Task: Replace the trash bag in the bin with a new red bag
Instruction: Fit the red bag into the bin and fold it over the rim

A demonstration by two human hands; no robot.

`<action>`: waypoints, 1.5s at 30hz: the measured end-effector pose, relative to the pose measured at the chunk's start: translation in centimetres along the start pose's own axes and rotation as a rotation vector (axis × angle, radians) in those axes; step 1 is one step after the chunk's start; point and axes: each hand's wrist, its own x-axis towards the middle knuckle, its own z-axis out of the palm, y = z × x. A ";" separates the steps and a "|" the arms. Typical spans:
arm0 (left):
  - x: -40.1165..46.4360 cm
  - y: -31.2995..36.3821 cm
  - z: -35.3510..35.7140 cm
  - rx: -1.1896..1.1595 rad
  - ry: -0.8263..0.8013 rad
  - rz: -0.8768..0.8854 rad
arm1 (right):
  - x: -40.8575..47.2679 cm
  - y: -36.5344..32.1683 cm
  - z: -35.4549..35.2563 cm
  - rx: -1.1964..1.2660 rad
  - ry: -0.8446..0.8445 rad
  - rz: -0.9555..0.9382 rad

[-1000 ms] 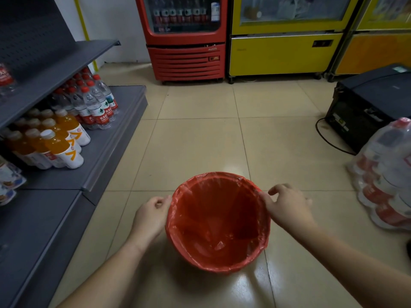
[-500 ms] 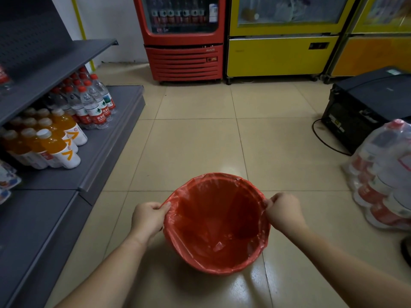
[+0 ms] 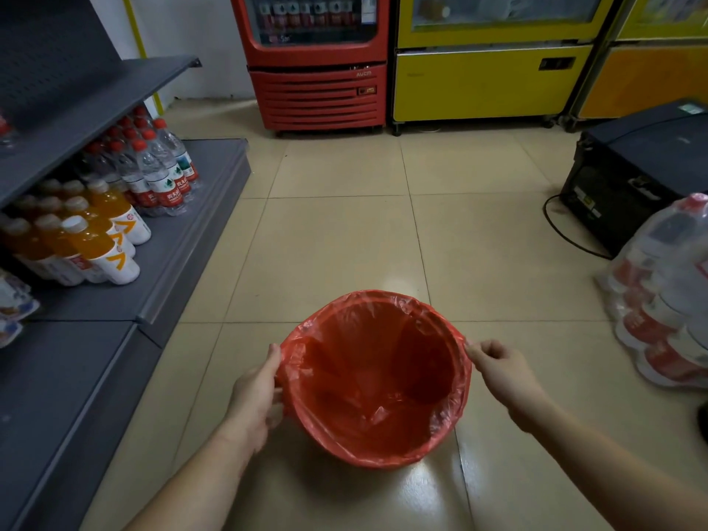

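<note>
Thin red film is what both hands are working: the right hand [image 3: 505, 373] is pinching the bag's folded edge between thumb and forefinger at the right side of the rim, the other fingers curled loosely and holding nothing else, while the left hand [image 3: 257, 396] is lying flat against the left side with the thumb up at the edge and the fingers wrapping down the outside, pressing plastic to the wall more than gripping it. The red bag [image 3: 367, 385] is sitting inside the bin [image 3: 383, 456], mouth wide open, its edge turned over the rim all the way round and its loose bottom crumpling at the base. The bin is standing upright on the tiled floor [image 3: 337, 247], right between the 2 hands, each one touching it, neither nearer than the other. That is the relation to watch: the rim is lying directly inward from both grips, so any tug outward and down should tighten the cuff evenly. By my reading the fitting is nearly done, only the smoothing left. Off to the left, a grey shelf [image 3: 180, 258] is carrying orange drink bottles [image 3: 103, 239]; to the right, a wrapped pack of water bottles [image 3: 666, 300] is resting on the floor, well apart.
</note>
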 end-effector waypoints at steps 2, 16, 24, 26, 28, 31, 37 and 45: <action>-1.5 -1.3 -0.8 0.048 -0.014 0.075 | -1.5 0.3 -0.3 -0.122 0.001 -0.020; -1.4 -5.1 -2.1 -0.091 -0.105 0.032 | -2.9 2.4 -0.4 -0.050 -0.087 0.095; -0.8 -6.8 -1.2 -0.112 -0.172 -0.118 | -3.3 3.5 0.0 0.284 -0.357 0.303; -0.5 -6.9 -1.0 -0.089 -0.178 -0.155 | -3.1 3.7 0.1 0.295 -0.374 0.322; -0.2 -6.2 -1.2 -0.017 -0.150 -0.183 | -2.8 3.6 -0.2 0.242 -0.341 0.300; 1.2 -3.7 -2.1 -0.017 0.021 -0.143 | -1.7 2.2 -1.2 0.139 -0.193 0.138; 3.7 4.8 0.2 0.337 -0.034 0.265 | 2.3 -4.6 -0.3 -0.409 -0.014 -0.189; 6.1 7.5 3.4 0.225 -0.217 -0.138 | 6.1 -6.3 2.0 -0.408 -0.066 -0.047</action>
